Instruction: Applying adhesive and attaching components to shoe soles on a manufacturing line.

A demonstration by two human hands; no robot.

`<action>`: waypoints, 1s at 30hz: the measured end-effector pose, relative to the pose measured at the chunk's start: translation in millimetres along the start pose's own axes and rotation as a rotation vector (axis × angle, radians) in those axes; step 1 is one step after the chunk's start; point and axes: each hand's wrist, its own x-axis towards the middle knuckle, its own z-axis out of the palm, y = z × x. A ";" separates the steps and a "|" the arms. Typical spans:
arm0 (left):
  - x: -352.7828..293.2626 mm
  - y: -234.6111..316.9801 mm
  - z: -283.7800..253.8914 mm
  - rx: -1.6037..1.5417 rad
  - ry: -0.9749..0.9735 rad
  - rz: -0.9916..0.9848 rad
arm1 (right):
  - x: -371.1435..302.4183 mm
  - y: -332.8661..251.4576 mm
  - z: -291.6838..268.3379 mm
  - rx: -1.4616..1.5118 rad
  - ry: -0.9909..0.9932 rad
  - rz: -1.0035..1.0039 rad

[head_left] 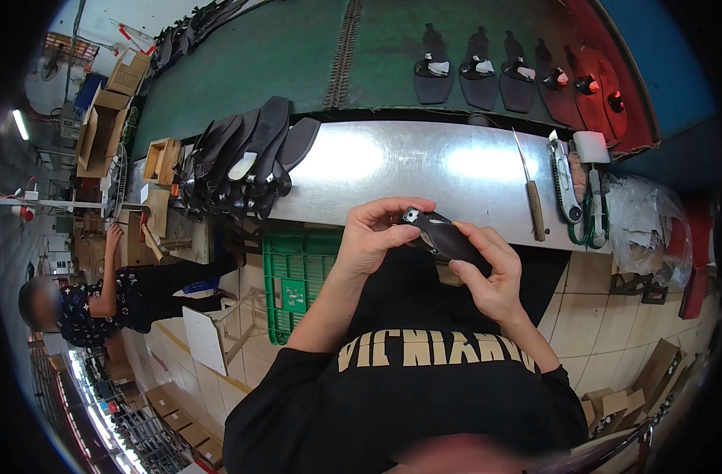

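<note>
Both hands close on one small black leather piece (444, 235), held up in front of the chest just short of the metal worktop (392, 170). The left hand (374, 237) pinches its near end, and the right hand (491, 272) supports the far end from below, so the face stays turned upward to the eyes. On the worktop, a stack of black pieces (246, 158) lies left; an awl (531, 193) and scissors (586, 217) lie right.

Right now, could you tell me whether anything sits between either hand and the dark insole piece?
Nothing visible does: the left hand and right hand both already grip the dark insole piece directly, in front of the metal table.
</note>
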 end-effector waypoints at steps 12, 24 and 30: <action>2.1 9.6 -6.0 0.110 -0.200 0.053 | 15.0 -13.2 -9.6 -0.186 -0.080 -0.055; 0.5 10.9 -9.6 0.166 -0.298 0.108 | 16.1 -25.0 -8.1 -0.407 -0.096 -0.154; -7.7 6.5 5.0 0.340 -0.147 0.205 | 17.9 -24.9 -3.6 -0.389 -0.117 -0.056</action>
